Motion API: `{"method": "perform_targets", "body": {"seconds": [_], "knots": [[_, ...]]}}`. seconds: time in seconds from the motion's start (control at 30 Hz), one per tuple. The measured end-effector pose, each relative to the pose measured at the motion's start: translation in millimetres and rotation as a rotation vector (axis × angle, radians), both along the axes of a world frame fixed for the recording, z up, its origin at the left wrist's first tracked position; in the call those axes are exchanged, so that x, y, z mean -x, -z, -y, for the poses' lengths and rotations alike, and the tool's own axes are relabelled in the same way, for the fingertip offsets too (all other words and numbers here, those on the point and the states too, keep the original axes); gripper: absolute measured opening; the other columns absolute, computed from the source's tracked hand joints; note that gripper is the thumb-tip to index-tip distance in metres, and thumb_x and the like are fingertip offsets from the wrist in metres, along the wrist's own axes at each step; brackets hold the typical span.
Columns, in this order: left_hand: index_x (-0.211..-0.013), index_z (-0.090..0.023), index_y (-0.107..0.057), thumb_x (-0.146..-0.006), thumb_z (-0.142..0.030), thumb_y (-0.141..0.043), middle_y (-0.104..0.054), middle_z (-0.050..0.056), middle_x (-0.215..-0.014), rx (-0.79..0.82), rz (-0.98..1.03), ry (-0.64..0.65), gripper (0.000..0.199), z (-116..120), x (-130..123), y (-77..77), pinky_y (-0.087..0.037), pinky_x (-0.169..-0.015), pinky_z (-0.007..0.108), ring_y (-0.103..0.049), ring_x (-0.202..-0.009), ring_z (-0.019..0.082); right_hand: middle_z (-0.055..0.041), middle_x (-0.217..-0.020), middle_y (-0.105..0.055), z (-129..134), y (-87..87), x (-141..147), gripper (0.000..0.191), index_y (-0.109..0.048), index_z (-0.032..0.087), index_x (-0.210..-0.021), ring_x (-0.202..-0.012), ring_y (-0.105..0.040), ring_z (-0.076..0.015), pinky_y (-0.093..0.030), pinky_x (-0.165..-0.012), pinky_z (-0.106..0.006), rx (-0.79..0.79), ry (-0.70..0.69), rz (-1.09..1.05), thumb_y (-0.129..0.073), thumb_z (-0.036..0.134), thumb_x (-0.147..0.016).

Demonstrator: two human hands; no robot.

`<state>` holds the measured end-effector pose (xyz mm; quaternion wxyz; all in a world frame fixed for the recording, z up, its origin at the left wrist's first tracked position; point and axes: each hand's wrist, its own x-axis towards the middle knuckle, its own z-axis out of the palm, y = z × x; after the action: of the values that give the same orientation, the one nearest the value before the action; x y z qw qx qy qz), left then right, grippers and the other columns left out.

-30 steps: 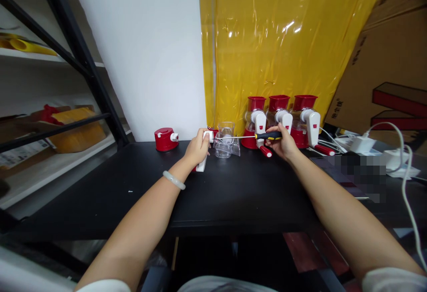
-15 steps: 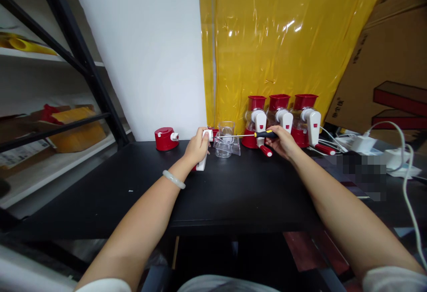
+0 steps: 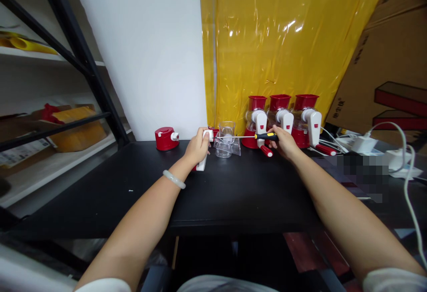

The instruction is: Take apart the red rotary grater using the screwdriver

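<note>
My left hand [image 3: 198, 146] is closed around a white crank handle [image 3: 201, 164], whose white round end points right. My right hand [image 3: 282, 142] grips the black and yellow handle of a screwdriver [image 3: 266, 136]. The screwdriver lies level, its shaft pointing left, and the tip reaches the white end in my left hand. Behind the shaft stands a clear plastic housing [image 3: 224, 149]. A red base [image 3: 167, 139] with a white knob sits to the left of my left hand.
Three red and white grinders [image 3: 256, 101] stand at the back right of the black table [image 3: 140, 194]. White chargers and cables [image 3: 364, 143] lie at the far right. Behind are a yellow plastic sheet [image 3: 283, 38] and a cardboard box [image 3: 396, 51]; a metal shelf [image 3: 75, 54] is at the left.
The screwdriver handle has turned slightly, showing more yellow on its side. My right fingers have shifted a little on it; my left hand keeps its hold.
</note>
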<state>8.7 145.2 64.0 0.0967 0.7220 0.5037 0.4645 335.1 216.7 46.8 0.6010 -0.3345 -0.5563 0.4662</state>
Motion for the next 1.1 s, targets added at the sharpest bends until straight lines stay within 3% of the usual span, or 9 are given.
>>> {"method": "perform_targets", "body": {"seconds": [0.17,0.27,0.53,0.67,0.73,0.8,0.93,1.1], "knots": [[-0.114,-0.022,-0.045,-0.099,-0.052,-0.024,-0.060,-0.002,-0.070,0.004,0.021,-0.009,0.040,0.7,0.4,-0.9,-0.046,-0.049,0.025,-0.059,-0.046,0.013,0.0045,-0.051,-0.051,2.2,-1.2,0.9,0.033,-0.059,0.021,-0.081,-0.039,-0.045,-0.0076,-0.039,-0.038,-0.020,0.010,0.003,-0.023,-0.073,0.050,-0.075],[-0.115,-0.022,-0.046,-0.099,-0.051,-0.024,-0.060,-0.002,-0.070,0.006,0.027,-0.021,0.039,0.9,0.5,-1.4,-0.047,-0.050,0.025,-0.059,-0.046,0.012,0.0035,-0.060,-0.056,6.3,-4.7,2.9,0.031,-0.059,0.021,-0.080,-0.047,-0.052,-0.0081,-0.046,-0.044,-0.020,0.053,-0.034,-0.102,-0.078,0.043,-0.070],[-0.114,-0.021,-0.046,-0.099,-0.051,-0.025,-0.060,-0.002,-0.070,0.002,0.018,-0.014,0.039,0.7,0.1,-0.5,-0.045,-0.049,0.024,-0.059,-0.046,0.012,0.0021,-0.063,-0.061,11.3,-6.0,1.2,0.024,-0.060,0.022,-0.078,-0.056,-0.058,-0.0119,-0.051,-0.054,-0.025,0.037,-0.119,-0.127,-0.076,0.028,-0.062],[-0.114,-0.021,-0.045,-0.099,-0.050,-0.024,-0.060,-0.003,-0.070,-0.002,0.023,-0.023,0.039,0.8,0.2,-1.2,-0.046,-0.050,0.024,-0.058,-0.045,0.012,0.0002,-0.062,-0.060,8.1,-4.8,1.0,0.030,-0.059,0.021,-0.077,-0.052,-0.057,-0.0135,-0.050,-0.050,-0.027,0.044,-0.081,-0.105,-0.069,0.049,-0.072],[-0.114,-0.021,-0.045,-0.099,-0.051,-0.023,-0.060,-0.003,-0.070,-0.001,0.024,-0.025,0.039,1.1,0.0,-1.6,-0.046,-0.050,0.025,-0.058,-0.045,0.012,0.0000,-0.053,-0.056,6.0,-4.0,0.8,0.043,-0.058,0.021,-0.076,-0.043,-0.053,-0.0136,-0.045,-0.042,-0.027,0.044,-0.028,-0.035,-0.057,0.064,-0.079],[-0.113,-0.021,-0.045,-0.099,-0.051,-0.024,-0.059,-0.003,-0.070,0.003,0.024,-0.021,0.039,1.3,-0.3,-1.7,-0.046,-0.050,0.025,-0.058,-0.045,0.012,0.0019,-0.045,-0.050,4.2,-3.1,0.2,0.047,-0.058,0.021,-0.076,-0.036,-0.046,-0.0125,-0.040,-0.038,-0.026,-0.008,0.049,0.055,-0.052,0.068,-0.082],[-0.112,-0.022,-0.045,-0.099,-0.051,-0.025,-0.060,-0.003,-0.070,0.008,0.023,-0.011,0.039,1.1,-0.4,-0.9,-0.046,-0.050,0.025,-0.058,-0.046,0.012,0.0030,-0.048,-0.053,2.4,-2.3,-0.9,0.035,-0.060,0.021,-0.077,-0.037,-0.046,-0.0104,-0.037,-0.037,-0.023,-0.095,0.148,0.096,-0.065,0.056,-0.079],[-0.113,-0.022,-0.046,-0.099,-0.051,-0.025,-0.059,-0.003,-0.069,-0.001,0.035,-0.022,0.039,-0.4,1.2,-0.7,-0.046,-0.050,0.024,-0.058,-0.046,0.012,0.0027,-0.063,-0.058,3.0,-1.9,1.9,0.021,-0.060,0.023,-0.080,-0.048,-0.054,-0.0114,-0.047,-0.043,-0.024,-0.010,0.089,0.012,-0.072,0.037,-0.070]]}}
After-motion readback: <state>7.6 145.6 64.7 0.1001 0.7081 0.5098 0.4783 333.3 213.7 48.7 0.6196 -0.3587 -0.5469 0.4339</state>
